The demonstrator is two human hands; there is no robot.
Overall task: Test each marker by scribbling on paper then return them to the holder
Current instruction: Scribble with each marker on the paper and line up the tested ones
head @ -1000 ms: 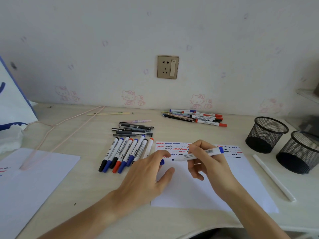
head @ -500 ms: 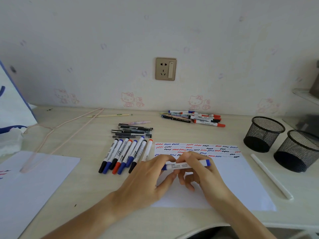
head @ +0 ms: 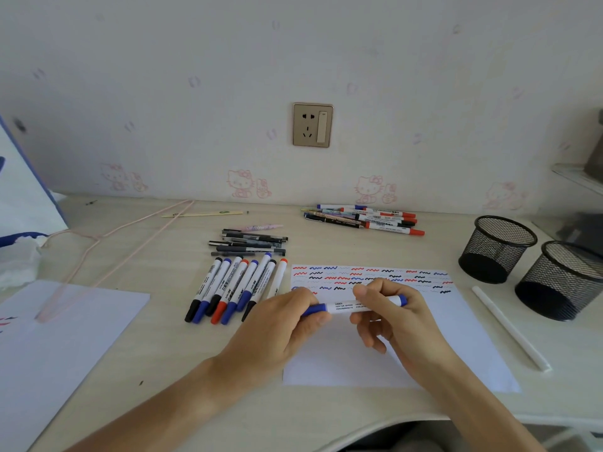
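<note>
One blue marker level over the paper, cap end at 9 o'clock.
Left hand pinching the cap, right hand wrapped round the barrel. Judged step: seating the cap. Push straight along the barrel, no twist, until snug. Then on to a holder at 2 o'clock; row of markers waiting at 10 o'clock.

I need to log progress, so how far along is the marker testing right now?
Done: rows of scribbles across the paper. In hand: left hand and right hand hold a capped blue marker over it. Left: both mesh holders look empty, and the marker row still lies on the desk.
</note>
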